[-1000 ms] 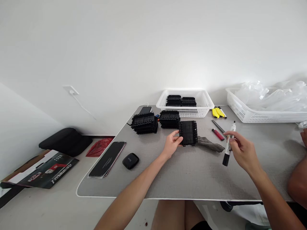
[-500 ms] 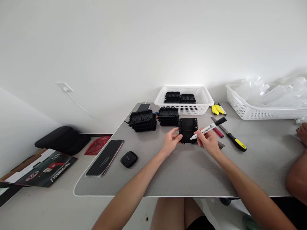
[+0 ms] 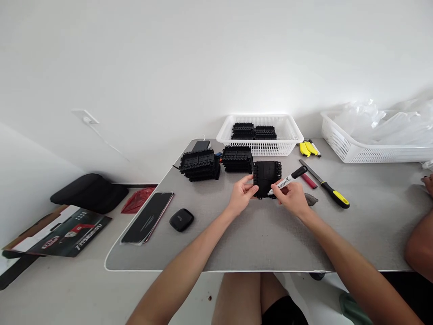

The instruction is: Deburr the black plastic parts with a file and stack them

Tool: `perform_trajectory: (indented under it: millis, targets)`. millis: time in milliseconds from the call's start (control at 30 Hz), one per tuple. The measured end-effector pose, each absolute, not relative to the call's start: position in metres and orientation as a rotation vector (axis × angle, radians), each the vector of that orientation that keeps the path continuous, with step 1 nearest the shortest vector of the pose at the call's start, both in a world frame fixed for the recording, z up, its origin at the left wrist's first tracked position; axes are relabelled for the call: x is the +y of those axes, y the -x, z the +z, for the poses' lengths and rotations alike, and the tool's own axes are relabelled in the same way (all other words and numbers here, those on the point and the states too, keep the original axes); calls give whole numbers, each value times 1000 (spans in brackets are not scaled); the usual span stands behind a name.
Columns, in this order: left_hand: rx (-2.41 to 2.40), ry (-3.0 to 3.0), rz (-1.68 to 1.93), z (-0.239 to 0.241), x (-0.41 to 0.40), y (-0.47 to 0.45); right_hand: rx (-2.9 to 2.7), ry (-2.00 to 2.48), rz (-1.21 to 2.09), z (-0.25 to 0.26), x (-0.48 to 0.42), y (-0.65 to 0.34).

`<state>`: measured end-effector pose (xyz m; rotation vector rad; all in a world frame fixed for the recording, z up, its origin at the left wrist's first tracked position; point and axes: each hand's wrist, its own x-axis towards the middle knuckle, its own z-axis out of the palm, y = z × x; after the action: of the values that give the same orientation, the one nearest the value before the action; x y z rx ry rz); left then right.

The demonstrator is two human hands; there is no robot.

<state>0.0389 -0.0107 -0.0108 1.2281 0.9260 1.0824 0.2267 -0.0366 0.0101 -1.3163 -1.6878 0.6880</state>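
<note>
My left hand (image 3: 241,195) grips the left edge of a black plastic panel (image 3: 267,175), thumb on its front face. The panel is tilted up towards me above the table. In my right hand (image 3: 291,197) is a white marker (image 3: 287,180) with a black end, held like a pen. Its tip is at the lower part of the panel; whether it touches I cannot tell. Behind the panel stand two stacks of similar black panels, a left stack (image 3: 199,164) and a right stack (image 3: 237,159).
A white basket (image 3: 260,148) at the back holds more black panels. Right of my hands lie a file (image 3: 333,194), a red stick (image 3: 308,180) and yellow-handled items (image 3: 307,148). A phone (image 3: 148,218) and black case (image 3: 181,220) lie left. Another person's arm (image 3: 421,243) rests at right.
The whole view has shifted slightly. The marker now stands a little steeper, its black end closer to the panel. Both hands keep their hold.
</note>
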Motion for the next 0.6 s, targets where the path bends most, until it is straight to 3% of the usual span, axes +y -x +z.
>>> perform_trajectory:
  millis: [600]
  targets:
    - [886,-1206,1090,-12,-10,-39,-1881,1343,499,10,-34,-226]
